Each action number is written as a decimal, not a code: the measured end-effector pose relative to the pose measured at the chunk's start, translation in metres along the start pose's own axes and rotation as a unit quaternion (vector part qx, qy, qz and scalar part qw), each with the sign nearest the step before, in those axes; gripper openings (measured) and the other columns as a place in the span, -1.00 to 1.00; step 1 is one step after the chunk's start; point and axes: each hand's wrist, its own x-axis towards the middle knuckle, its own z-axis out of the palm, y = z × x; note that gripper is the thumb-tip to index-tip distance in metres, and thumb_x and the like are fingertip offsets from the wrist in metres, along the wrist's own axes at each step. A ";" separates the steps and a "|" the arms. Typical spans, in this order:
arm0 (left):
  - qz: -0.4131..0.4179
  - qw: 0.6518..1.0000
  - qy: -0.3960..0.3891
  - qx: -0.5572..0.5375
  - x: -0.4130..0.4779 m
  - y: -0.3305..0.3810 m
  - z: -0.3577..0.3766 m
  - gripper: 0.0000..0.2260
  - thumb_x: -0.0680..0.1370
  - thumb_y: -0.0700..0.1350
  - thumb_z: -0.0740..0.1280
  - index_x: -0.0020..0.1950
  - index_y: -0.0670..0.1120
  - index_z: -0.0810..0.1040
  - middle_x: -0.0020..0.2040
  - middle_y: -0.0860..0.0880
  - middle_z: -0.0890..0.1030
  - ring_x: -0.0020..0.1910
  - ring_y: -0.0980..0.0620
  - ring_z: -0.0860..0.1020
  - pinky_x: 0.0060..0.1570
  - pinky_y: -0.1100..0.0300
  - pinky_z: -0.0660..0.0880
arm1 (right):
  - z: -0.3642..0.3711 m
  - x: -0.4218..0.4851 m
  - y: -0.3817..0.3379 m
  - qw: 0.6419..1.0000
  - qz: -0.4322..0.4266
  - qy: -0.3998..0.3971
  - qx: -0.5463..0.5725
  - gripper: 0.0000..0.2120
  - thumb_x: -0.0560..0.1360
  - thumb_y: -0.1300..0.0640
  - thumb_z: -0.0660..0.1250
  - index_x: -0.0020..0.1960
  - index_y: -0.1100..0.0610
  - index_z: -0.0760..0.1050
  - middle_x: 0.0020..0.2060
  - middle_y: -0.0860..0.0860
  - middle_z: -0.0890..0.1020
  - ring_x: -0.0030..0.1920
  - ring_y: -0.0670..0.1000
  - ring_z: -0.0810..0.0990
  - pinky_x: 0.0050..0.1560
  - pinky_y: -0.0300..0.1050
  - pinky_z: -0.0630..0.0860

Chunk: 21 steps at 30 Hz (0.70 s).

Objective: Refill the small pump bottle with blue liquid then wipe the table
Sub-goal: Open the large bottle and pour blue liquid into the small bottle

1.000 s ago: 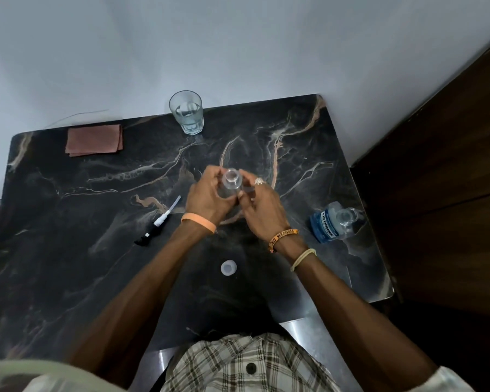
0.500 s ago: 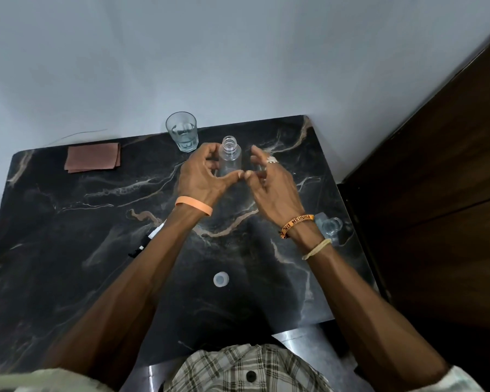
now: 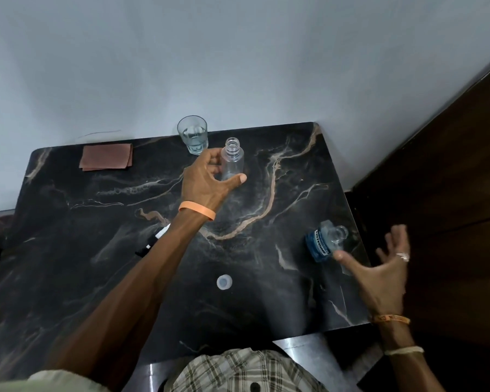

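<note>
Head view, looking down on a dark marbled table [image 3: 96, 222] set against a pale wall. Left hand [image 3: 207, 179] wrapped around the small pump bottle [image 3: 232, 159], thumb in front, fingers behind; bottle upright, neck open, looking empty, far side of the table just beside a drinking glass [image 3: 193, 137]. Right hand [image 3: 379, 273] spread open and holding nothing, palm turned inward, thumb tip close to the blue-liquid bottle [image 3: 324, 241] at the table's right edge. Blue bottle apparently uncapped, mouth clear; standing or leaning hard to tell from this steep angle. White cap [image 3: 224, 282] lying alone near the front centre. Pump head [image 3: 153, 239] partly hidden under the left forearm, flat on the table with its long axis slanting toward the far right. Folded brown cloth [image 3: 106, 157] at the far left, well apart from both hands.

Likely step: reaching for the blue bottle to pour. Key relation: source bottle right next to the right hand, small bottle well away to the far left of it in the left hand, so the two mouths need bringing together. Narrow neck makes spilling a fair risk.
</note>
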 end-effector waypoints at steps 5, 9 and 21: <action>-0.006 1.000 -0.001 0.027 -0.005 -0.001 0.000 -0.46 0.24 0.13 0.60 0.14 0.06 0.52 0.03 0.13 0.63 -0.07 0.23 0.60 -0.11 0.39 0.53 | 0.040 -0.013 0.024 0.998 0.065 -0.020 0.018 0.27 -0.04 -0.30 0.66 0.50 -0.23 0.04 0.47 -0.17 0.28 0.39 -0.26 0.30 0.32 -0.14 0.36; 0.003 0.999 0.004 0.041 -0.012 -0.005 -0.002 -0.49 0.25 0.10 0.60 0.12 0.06 0.51 0.02 0.13 0.62 -0.07 0.16 0.61 -0.11 0.37 0.53 | 0.059 -0.007 0.036 0.993 0.095 0.036 0.058 0.10 0.04 -0.23 0.66 0.46 -0.08 0.24 0.38 -0.10 0.43 0.33 -0.15 0.44 0.29 -0.09 0.45; -0.029 0.999 -0.012 0.022 -0.029 -0.009 -0.015 -0.49 0.24 0.04 0.62 0.11 0.03 0.54 0.02 0.10 0.64 -0.06 0.16 0.60 -0.05 0.28 0.55 | 0.076 -0.004 0.020 0.999 0.047 0.018 0.006 -0.60 0.32 0.04 0.58 0.13 -0.03 0.59 -0.06 -0.15 0.66 -0.02 -0.15 0.64 -0.10 -0.34 0.53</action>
